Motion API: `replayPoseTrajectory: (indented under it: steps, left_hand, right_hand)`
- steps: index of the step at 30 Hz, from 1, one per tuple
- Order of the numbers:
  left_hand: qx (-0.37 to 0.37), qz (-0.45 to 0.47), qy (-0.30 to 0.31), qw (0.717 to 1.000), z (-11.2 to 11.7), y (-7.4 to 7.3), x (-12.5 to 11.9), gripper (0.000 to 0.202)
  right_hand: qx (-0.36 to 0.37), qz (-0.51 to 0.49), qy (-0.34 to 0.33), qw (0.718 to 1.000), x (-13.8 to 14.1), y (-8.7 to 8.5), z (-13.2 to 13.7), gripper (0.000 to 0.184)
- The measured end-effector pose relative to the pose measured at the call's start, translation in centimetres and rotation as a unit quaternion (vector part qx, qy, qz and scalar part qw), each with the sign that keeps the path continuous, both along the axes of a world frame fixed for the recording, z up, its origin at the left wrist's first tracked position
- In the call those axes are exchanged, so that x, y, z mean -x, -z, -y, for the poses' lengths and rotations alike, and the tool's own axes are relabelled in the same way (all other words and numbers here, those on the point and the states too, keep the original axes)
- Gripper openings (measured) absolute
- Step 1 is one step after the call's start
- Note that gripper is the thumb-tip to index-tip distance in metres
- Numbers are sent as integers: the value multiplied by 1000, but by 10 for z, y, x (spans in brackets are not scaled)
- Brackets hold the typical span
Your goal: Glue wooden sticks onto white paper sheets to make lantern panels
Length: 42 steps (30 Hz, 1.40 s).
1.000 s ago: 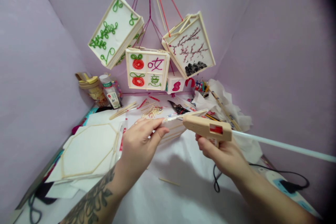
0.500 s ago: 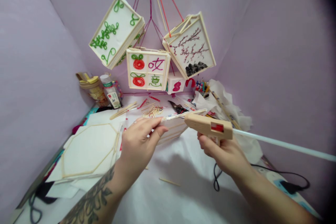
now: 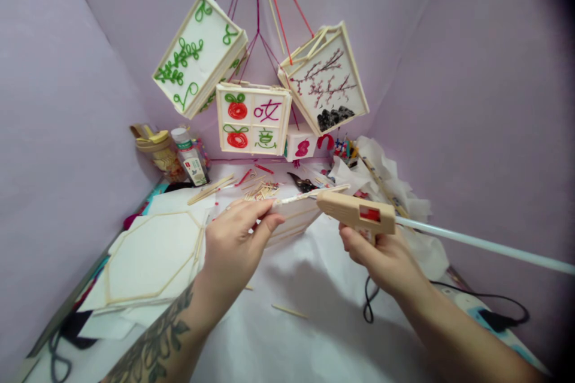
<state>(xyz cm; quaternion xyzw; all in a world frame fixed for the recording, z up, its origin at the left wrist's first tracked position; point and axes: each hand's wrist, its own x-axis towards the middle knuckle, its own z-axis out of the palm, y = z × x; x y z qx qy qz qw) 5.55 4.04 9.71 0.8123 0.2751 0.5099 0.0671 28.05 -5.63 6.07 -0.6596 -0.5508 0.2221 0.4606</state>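
Observation:
Pinched between the thumb and fingers of my left hand is the near-left corner of a white paper panel with thin wooden strips, held up off the table. My right hand is wrapped round the handle of a beige hot glue gun. Its nozzle points left at the panel's upper edge; I cannot tell whether the tip touches it. A long clear glue stick sticks out of the gun's back end. A black cord loop hangs below the gun.
Decorated paper lanterns hang on cords above the table. Stacked white sheets lie at left, a bottle behind them. Loose wooden sticks and dark-bladed cutters lie behind the panel. A power strip sits at right.
My left hand and the panel have shifted slightly left. The glue gun has moved a little left along with them, its nozzle still at the panel's upper edge.

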Motion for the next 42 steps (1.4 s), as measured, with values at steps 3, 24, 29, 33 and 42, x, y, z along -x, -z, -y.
replayPoseTrajectory:
  steps: [3, 24, 29, 33, 42]
  left_hand:
    - [-1, 0, -3, 1000, 0, 0, 1, 10]
    - [-20, -12, 31, 999, 6, -4, -2, 11]
    - [-28, -9, 35, 999, 6, -3, -3, 11]
    - [-17, -14, 28, 999, 6, -3, -1, 9]
    - [-20, -11, 31, 999, 5, -3, -1, 11]
  right_hand:
    - [-7, 12, 5, 1000, 0, 0, 0, 30]
    - [-26, -34, -19, 999, 8, -6, 7, 25]
    - [-11, -32, -18, 999, 9, -9, 8, 28]
    - [-7, -28, -27, 999, 9, -6, 7, 29]
    - [-34, -20, -33, 999, 8, -8, 9, 26]
